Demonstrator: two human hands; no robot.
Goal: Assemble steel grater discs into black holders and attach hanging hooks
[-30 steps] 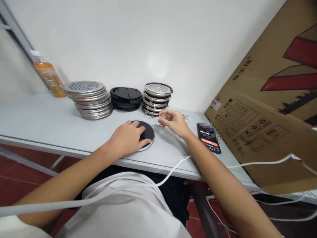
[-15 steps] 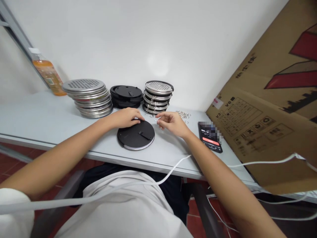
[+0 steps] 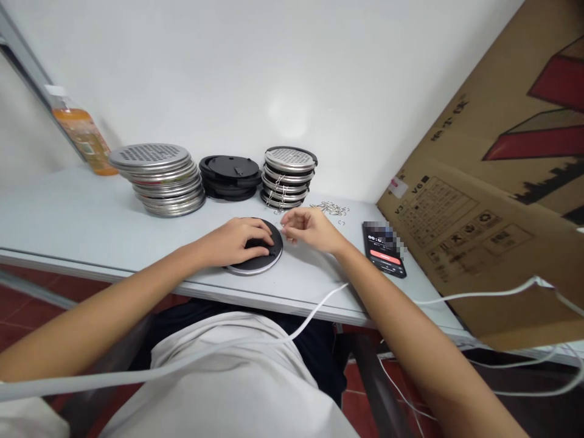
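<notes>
A round black disc with a metal rim [image 3: 261, 260] lies flat on the grey table [image 3: 68, 225] in front of me. My left hand [image 3: 235, 240] rests on top of the disc, fingers pressing near its centre. My right hand [image 3: 310, 229] is at the disc's right edge and pinches a small wire clip between thumb and fingers. A loose pile of the same wire clips [image 3: 332, 208] lies just behind my right hand.
Three stacks stand along the wall: perforated metal discs [image 3: 157, 176], black discs [image 3: 230, 176], and assembled clipped discs [image 3: 288, 176]. An orange drink bottle [image 3: 82, 137] is far left. A phone [image 3: 385, 249] lies right, beside a large cardboard sheet [image 3: 493, 182]. White cables hang off the table edge.
My left hand moved from the disc's far edge back onto its top. My right hand drew in with the clip to the disc's right edge.
</notes>
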